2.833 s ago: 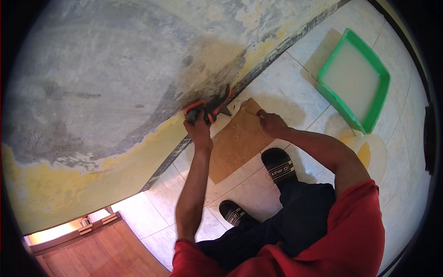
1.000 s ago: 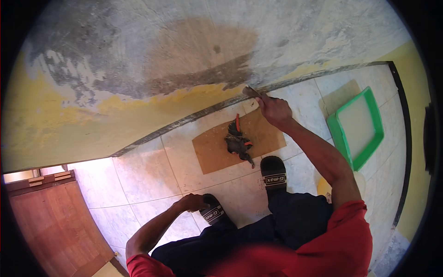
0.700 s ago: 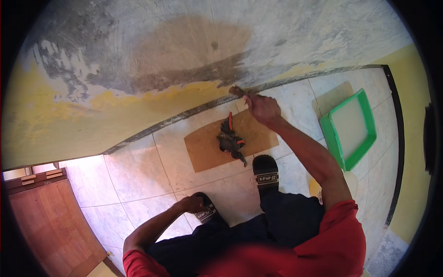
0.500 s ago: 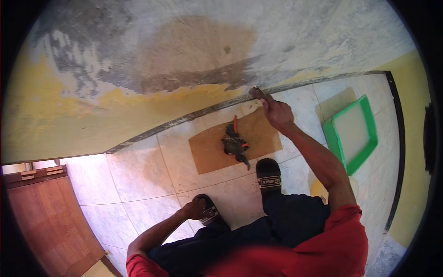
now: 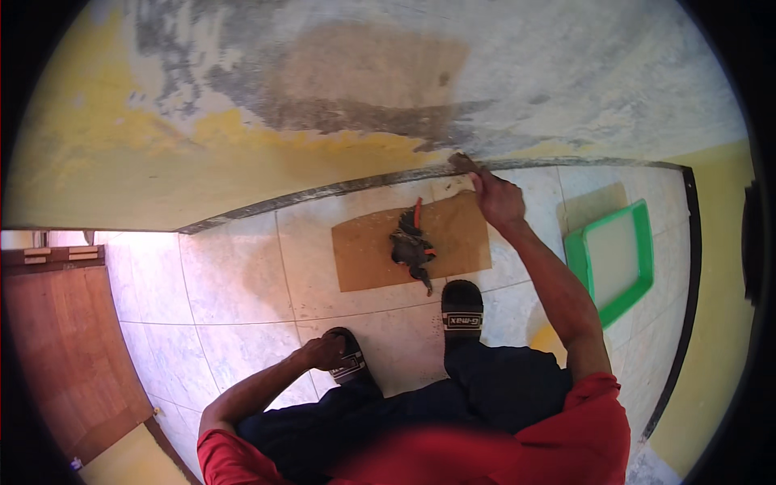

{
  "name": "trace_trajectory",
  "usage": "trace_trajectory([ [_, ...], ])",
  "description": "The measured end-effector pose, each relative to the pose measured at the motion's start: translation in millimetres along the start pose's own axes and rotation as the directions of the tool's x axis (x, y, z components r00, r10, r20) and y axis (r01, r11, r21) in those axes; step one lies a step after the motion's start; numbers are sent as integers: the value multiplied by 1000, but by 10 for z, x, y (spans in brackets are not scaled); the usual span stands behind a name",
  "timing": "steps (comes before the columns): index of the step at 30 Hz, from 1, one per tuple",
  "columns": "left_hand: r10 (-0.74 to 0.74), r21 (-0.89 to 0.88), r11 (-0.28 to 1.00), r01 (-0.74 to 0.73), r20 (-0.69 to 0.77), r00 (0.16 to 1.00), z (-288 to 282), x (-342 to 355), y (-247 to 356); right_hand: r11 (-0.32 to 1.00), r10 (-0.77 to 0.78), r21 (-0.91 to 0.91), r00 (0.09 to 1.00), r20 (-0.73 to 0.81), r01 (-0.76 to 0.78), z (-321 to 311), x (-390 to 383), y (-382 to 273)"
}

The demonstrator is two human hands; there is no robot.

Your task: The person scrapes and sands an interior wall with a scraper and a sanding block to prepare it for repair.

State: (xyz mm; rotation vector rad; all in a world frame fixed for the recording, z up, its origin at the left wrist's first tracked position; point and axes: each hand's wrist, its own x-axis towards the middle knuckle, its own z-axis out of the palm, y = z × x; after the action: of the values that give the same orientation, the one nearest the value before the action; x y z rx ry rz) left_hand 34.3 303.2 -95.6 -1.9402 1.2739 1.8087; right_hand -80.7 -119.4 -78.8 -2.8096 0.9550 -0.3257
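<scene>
My right hand [image 5: 500,201] is closed round a scraper [image 5: 463,162] with a dark, flat blade. The blade's end reaches the foot of the wall [image 5: 267,174], just at the dark strip along the floor. My left hand [image 5: 325,352] hangs by my left sandal [image 5: 349,356], its fingers curled; whatever they hold, if anything, is hidden. On the floor between my feet and the wall lies a brown sheet [image 5: 364,255]. A crumpled dark cloth [image 5: 411,246] with orange bits rests on it.
A green tray [image 5: 575,259] with a pale inside stands to the right. Beside my right leg, something yellow [image 5: 547,341] is partly hidden. A brown wooden panel [image 5: 69,347] is at the far left. The wall has yellow paint and patchy grey areas.
The view has turned slightly, so the wall and floor sit at a different angle. My right hand keeps the scraper at the wall's foot. My left hand stays by the sandal.
</scene>
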Motion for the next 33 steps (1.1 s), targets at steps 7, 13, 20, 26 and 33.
trace_trajectory([
  [7,26,37,999,-26,10,1000,192,89,-170,998,24,-65,999,47,-21,-35,-72,-147],
  [13,19,71,997,-19,-3,1000,35,153,-55,992,90,-94,996,11,-89,9,-43,-263],
  [20,93,97,992,-84,-98,991,246,188,-226,993,9,-121,1000,-3,-10,13,-6,-244],
  [26,146,105,986,-130,-161,976,309,257,-315,993,67,-94,997,-30,-70,-3,7,-232],
  [33,50,-9,999,-51,-41,998,121,60,-160,974,187,-153,977,107,-170,-122,-52,-124],
])
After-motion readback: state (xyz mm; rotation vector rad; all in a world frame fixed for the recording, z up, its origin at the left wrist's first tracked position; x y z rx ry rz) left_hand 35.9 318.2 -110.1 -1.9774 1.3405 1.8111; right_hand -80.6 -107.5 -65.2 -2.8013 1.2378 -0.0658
